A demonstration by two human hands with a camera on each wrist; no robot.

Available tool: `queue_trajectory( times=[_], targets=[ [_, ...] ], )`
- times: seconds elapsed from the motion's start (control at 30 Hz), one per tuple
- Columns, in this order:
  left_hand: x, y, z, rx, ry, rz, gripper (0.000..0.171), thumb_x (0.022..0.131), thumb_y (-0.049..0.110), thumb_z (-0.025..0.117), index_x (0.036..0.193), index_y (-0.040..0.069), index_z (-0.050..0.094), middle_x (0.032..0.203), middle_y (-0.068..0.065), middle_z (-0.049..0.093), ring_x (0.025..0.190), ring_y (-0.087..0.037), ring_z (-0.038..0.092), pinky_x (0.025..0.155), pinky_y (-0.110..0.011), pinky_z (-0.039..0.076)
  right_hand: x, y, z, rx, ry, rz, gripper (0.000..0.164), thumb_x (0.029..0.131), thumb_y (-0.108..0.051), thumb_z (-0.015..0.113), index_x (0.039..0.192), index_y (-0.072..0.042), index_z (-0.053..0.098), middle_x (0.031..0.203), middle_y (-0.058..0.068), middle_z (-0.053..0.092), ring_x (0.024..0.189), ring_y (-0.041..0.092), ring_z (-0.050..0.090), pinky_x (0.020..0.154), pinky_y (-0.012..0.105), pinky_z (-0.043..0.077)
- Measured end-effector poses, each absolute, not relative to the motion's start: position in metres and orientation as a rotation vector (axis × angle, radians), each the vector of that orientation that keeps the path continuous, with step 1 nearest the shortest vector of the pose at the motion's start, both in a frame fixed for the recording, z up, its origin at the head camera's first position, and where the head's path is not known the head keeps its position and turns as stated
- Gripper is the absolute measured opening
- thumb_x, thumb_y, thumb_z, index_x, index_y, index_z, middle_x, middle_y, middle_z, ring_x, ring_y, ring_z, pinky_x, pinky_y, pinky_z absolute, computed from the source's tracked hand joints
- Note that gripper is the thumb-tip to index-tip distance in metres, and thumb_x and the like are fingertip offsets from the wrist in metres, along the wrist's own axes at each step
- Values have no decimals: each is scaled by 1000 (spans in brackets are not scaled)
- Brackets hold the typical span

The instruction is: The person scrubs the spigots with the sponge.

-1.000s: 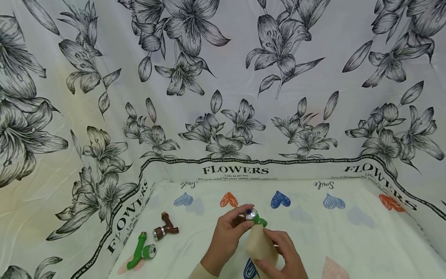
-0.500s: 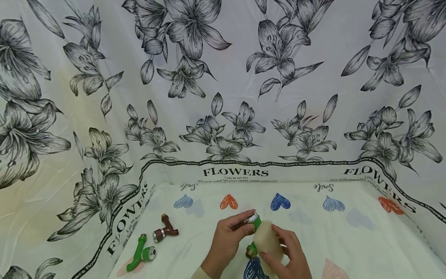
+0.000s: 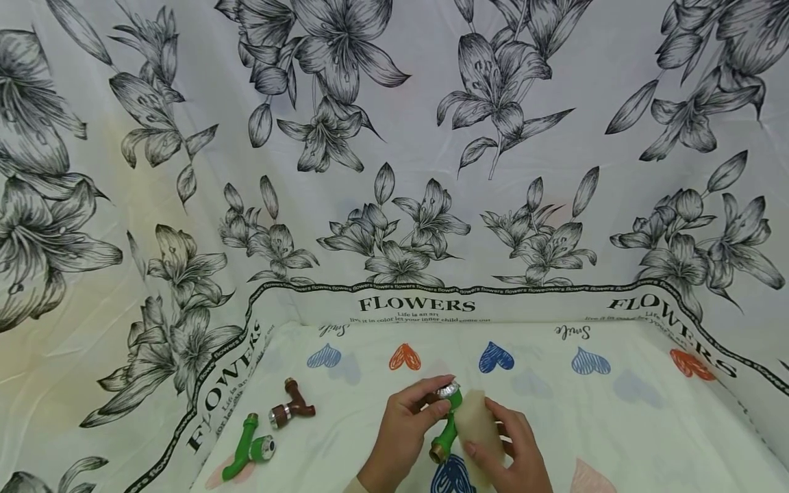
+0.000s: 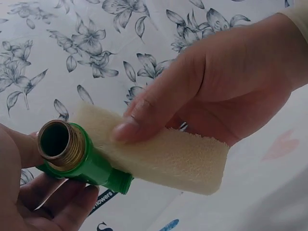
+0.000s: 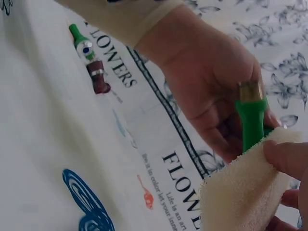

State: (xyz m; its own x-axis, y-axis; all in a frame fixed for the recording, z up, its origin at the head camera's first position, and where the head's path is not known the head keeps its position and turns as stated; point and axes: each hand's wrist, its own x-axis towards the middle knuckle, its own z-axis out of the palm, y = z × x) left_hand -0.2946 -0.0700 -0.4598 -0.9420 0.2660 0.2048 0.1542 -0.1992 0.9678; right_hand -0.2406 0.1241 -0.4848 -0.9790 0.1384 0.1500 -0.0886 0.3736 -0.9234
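Observation:
My left hand grips a green faucet near its silver knob. The faucet's brass threaded end points toward the left wrist camera, showing its hollow opening. In my right hand is a pale yellow sponge, thumb on one face and fingers on the other. The sponge lies right along the green body in the left wrist view. From the right wrist, the sponge hides the faucet's lower part, while its green pipe rises above.
To the left on the white cloth lie a brown faucet and a second green faucet with a silver knob. A flower-printed curtain stands behind and at the left side. Printed hearts mark the cloth.
The sponge has moved right, off the front of the faucet. The faucet's green body and brass end, hidden behind it a second ago, now show below my left hand.

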Motion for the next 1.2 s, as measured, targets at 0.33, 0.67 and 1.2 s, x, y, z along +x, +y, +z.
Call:
queue_trajectory(
  times=[0.33,0.67,1.2],
  targets=[
    [-300,-73,-466,493,1960,2399,38,104,8,74,141,2,72,129,-18,71,108,-22,70,93,-32,61,-222,100,-491,288,-2305,1584,70,78,-19,99,141,-27,69,124,-11,62,103,12,63,77,30,54],
    [-299,-74,-467,471,1920,2414,39,103,6,75,141,3,72,128,-17,70,106,-21,67,94,-32,60,-221,101,-495,352,-2240,1515,76,75,-13,99,141,-34,68,124,-15,61,101,9,61,75,28,53],
    [-293,-67,-462,453,1690,2496,38,107,6,67,142,-7,65,135,-17,69,120,-26,62,102,-33,55,-235,116,-488,65,-2318,1384,69,84,-21,97,145,-9,67,125,0,61,104,16,58,79,32,58]
  ],
)
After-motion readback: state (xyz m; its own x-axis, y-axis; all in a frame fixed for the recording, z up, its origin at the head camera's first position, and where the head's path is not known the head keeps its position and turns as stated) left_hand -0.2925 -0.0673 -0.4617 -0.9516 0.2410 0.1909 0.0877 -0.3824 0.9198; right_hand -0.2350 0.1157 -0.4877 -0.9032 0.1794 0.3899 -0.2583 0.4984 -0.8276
